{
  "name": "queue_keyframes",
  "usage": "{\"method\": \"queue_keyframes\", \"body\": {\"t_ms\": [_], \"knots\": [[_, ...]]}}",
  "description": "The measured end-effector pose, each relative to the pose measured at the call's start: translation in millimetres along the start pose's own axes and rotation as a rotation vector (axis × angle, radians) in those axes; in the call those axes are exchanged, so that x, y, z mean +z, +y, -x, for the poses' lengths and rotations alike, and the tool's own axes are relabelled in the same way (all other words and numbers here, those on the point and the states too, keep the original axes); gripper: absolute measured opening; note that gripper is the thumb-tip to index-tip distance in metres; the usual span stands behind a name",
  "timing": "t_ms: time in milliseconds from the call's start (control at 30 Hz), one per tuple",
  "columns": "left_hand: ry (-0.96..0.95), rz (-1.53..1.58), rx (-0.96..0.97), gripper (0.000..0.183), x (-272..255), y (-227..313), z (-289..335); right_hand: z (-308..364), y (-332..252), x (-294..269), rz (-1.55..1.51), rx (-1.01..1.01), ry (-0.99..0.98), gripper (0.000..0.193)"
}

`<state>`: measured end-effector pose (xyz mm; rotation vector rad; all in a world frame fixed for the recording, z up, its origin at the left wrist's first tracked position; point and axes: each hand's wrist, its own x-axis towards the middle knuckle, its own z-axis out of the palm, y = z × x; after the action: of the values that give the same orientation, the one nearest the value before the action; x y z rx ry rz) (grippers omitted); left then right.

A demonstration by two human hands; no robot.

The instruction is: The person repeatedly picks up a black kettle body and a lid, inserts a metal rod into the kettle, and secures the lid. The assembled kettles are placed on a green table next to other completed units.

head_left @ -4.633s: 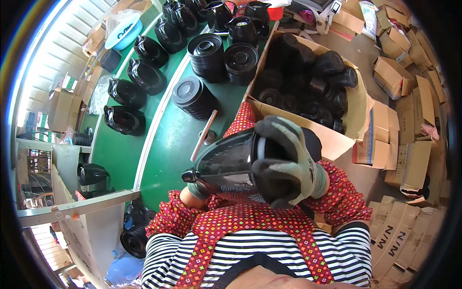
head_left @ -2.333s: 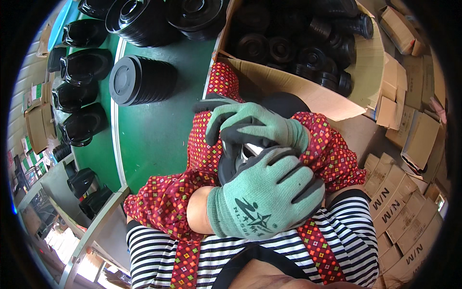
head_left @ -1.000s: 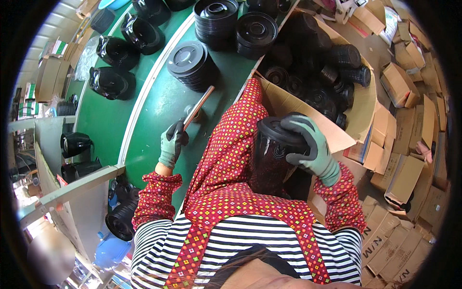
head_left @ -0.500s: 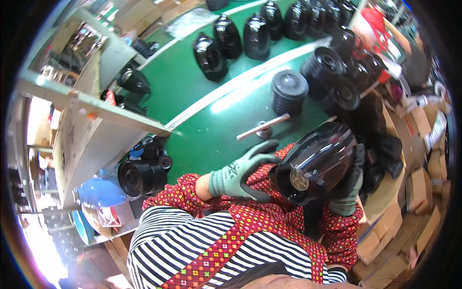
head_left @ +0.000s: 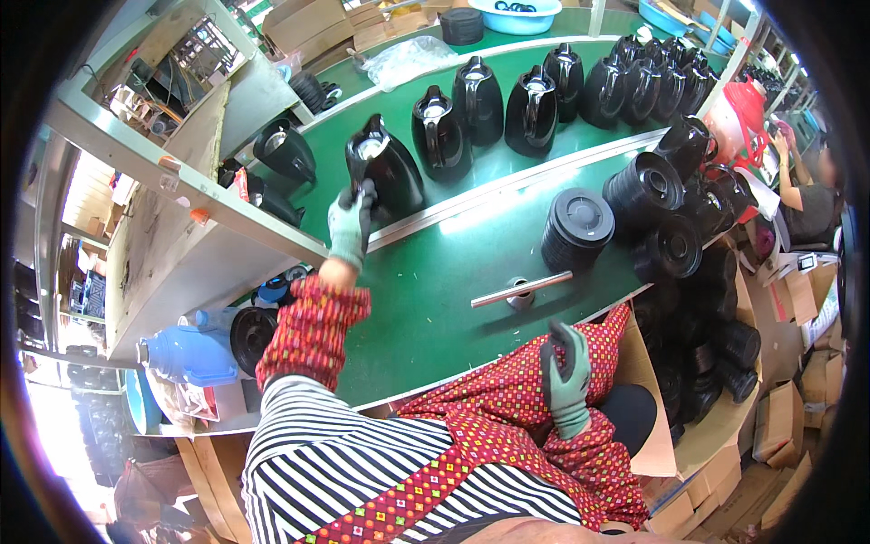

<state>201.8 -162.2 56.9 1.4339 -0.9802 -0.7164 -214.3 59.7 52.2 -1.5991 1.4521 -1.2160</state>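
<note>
At the left end of a row of glossy black jugs [head_left: 441,136], a black jug [head_left: 391,177] stands over the far strip of the green table, by the pale rail. My left hand [head_left: 350,227], in a green-grey glove with dark fingertips, is closed round its handle. Whether the jug's base rests fully on the table I cannot tell. My right hand [head_left: 567,381], gloved alike, hovers over my lap with thumb and fingers apart and nothing in it. In front of it on the table, a metal crossbar [head_left: 522,290] sits on a small round post.
A stack of black round lids [head_left: 577,227] stands right of the crossbar, with further lid stacks [head_left: 642,195] beyond. A cardboard box [head_left: 654,399] of black parts is at my right. A pale frame [head_left: 227,213] and a blue jug [head_left: 190,352] are at left.
The black jug has gone from between my hands over my lap to the left end of the row. My left hand reached out with it; my right hand let go. The view shifted.
</note>
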Motion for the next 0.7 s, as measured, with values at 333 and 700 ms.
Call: {"method": "queue_keyframes", "body": {"t_ms": [333, 700], "knots": [[0.18, -0.048, -0.14, 0.048, 63, -65, -174, -3, -2, 7, 0.282, -0.137, -0.08, 0.045], [0.534, -1.026, -0.091, 0.097, -48, -29, -248, -10, -3, 10, 0.427, -0.127, -0.097, 0.043]]}}
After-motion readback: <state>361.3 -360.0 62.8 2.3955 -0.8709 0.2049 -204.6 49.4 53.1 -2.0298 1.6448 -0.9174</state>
